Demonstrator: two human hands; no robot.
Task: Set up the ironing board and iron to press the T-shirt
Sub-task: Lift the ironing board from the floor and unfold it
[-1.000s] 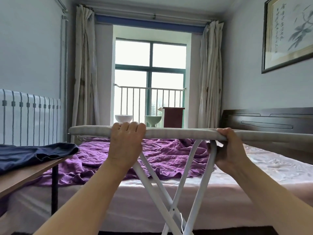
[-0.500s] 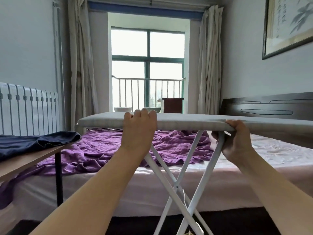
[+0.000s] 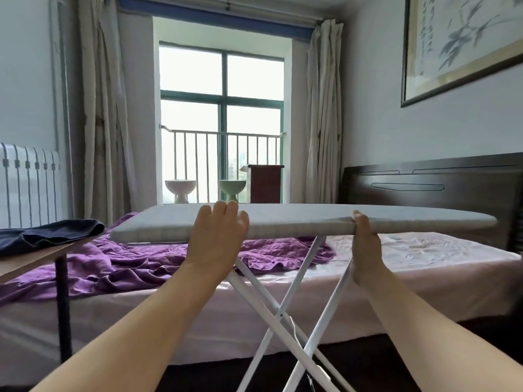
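A grey padded ironing board (image 3: 297, 219) stands level in front of me on crossed white legs (image 3: 280, 312). My left hand (image 3: 216, 239) grips its near edge left of the middle, fingers curled over the top. My right hand (image 3: 365, 247) holds the same edge further right, thumb on top and fingers underneath. A dark navy T-shirt (image 3: 48, 234) lies crumpled on a wooden table (image 3: 31, 260) at the left. No iron is in view.
Just behind the board is a bed (image 3: 424, 258) with a rumpled purple blanket (image 3: 113, 264) and a dark headboard (image 3: 441, 193) at the right. A white radiator (image 3: 28, 185) lines the left wall. The table's black leg (image 3: 63, 306) stands at the left.
The board has dropped lower in my view and its top surface now shows. Both hands keep their hold on the near edge, and the legs are spread wider.
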